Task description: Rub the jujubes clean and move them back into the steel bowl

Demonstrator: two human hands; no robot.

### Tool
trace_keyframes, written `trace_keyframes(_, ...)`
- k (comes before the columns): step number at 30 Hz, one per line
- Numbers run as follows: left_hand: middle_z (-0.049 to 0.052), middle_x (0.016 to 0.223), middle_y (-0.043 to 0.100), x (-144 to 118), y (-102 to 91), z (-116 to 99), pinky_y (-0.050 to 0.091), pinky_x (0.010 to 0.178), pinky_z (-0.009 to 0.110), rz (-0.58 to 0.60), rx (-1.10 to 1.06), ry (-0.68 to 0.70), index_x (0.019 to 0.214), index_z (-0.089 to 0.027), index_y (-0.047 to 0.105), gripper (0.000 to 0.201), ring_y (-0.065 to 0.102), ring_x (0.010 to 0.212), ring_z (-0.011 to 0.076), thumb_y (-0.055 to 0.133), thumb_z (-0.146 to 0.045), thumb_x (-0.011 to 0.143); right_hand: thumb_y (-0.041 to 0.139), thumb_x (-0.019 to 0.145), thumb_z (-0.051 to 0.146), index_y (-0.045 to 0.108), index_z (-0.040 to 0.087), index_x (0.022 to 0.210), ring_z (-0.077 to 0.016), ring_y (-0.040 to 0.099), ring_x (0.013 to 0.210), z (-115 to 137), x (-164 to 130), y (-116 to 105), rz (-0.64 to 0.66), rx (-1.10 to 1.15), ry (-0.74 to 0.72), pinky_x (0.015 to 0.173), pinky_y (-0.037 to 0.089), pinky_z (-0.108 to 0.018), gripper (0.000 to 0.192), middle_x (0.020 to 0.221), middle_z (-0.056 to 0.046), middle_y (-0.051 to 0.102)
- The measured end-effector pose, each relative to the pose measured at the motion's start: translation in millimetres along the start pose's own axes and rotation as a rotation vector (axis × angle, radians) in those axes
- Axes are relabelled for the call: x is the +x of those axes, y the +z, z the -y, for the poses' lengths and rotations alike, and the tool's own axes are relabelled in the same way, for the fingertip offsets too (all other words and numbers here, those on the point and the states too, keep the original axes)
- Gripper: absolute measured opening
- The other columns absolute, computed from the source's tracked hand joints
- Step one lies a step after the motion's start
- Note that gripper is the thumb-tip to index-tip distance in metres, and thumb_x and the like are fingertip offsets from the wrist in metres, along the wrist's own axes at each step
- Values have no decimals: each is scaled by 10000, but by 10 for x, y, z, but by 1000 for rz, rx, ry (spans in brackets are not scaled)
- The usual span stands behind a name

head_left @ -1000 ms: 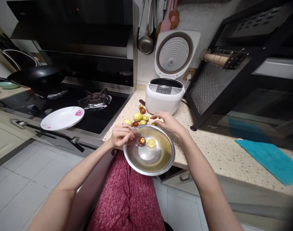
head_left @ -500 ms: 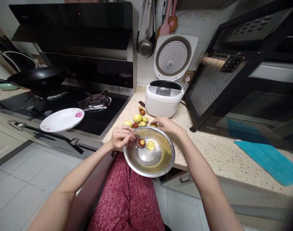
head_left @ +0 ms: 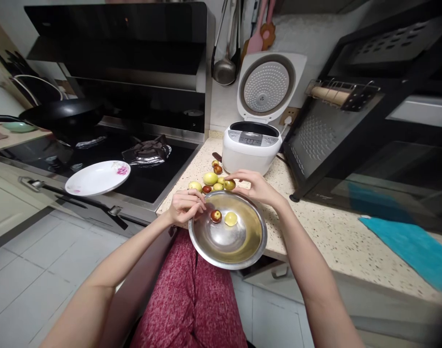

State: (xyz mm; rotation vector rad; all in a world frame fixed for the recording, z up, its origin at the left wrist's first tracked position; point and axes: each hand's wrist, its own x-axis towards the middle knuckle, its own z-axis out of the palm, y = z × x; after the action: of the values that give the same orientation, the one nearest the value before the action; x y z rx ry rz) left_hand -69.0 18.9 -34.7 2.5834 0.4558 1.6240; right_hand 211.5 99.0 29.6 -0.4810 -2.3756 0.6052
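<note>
Head view: round stainless-steel bowl (head_left: pixel 239 251) sits at the front edge of the speckled beige stone desk (head_left: pixel 326 227), partly overhanging it above the person's red patterned lap. Inside the bowl: one red-brown jujube (head_left: pixel 215 216) and one pale yellow-green jujube (head_left: pixel 230 219), side by side near the far-left wall, rest of the bowl bare. White rice cooker (head_left: pixel 251 152) stands at the back of the desk, lid up, inner pot dark, contents not visible. White round plate with a pink flower print (head_left: pixel 96 178) rests on the black stove's front edge, nothing on it. Black wok (head_left: pixel 61 113) on the far-left burner, inside hidden.

Left hand (head_left: pixel 184 207) curls over the bowl's left rim, fingers closed on it, thumb side toward the red-brown jujube. Right hand (head_left: pixel 255 187) reaches over the bowl's far rim, wrist bent, thumb and forefinger pinching an olive-green jujube (head_left: pixel 229 184) just above the rim. Loose pile of green and red jujubes (head_left: pixel 208 179) lies on the desk between the bowl and the cooker, just beside the right fingertips. Teal cloth (head_left: pixel 409 244) lies well apart on the right.
</note>
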Motion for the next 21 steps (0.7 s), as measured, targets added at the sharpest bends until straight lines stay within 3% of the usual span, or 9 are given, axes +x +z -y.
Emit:
trace_keyframes(5, 31, 651, 743, -4, 1, 3, 622, 702, 297, 7, -1, -4, 663, -174, 688, 394, 730, 716, 172, 495, -118, 1003, 756, 927, 309, 751, 252, 1230, -260, 695, 1179, 123, 2, 4, 96, 147, -19, 1079, 531, -475, 308, 1251, -81, 755)
trace_keyframes(9, 32, 621, 722, -16, -19, 15, 608, 700, 292, -30, -20, -2, 635, -166, 661, 462, 712, 659, 158, 445, -143, 1043, 742, 919, 294, 715, 229, 1224, -239, 695, 1130, 183, -1, 37, 185, 219, 7, 1004, 577, -427, 313, 1244, -80, 736)
trace_keyframes(16, 41, 540, 652, -36, -45, 14, 581, 656, 305, -102, -68, -33, 575, -159, 626, 601, 650, 587, 149, 345, -217, 1104, 736, 918, 287, 695, 221, 1198, -231, 691, 1081, 224, -3, 83, 254, 174, 34, 982, 576, -403, 291, 1203, -75, 725)
trace_keyframes(21, 43, 542, 658, -26, -45, -7, 597, 674, 310, -105, -54, -67, 560, -162, 627, 630, 660, 601, 149, 327, -226, 1110, 722, 949, 272, 737, 243, 1240, -238, 690, 1144, 290, 23, 146, 387, 189, -38, 1047, 523, -412, 293, 1236, -66, 752)
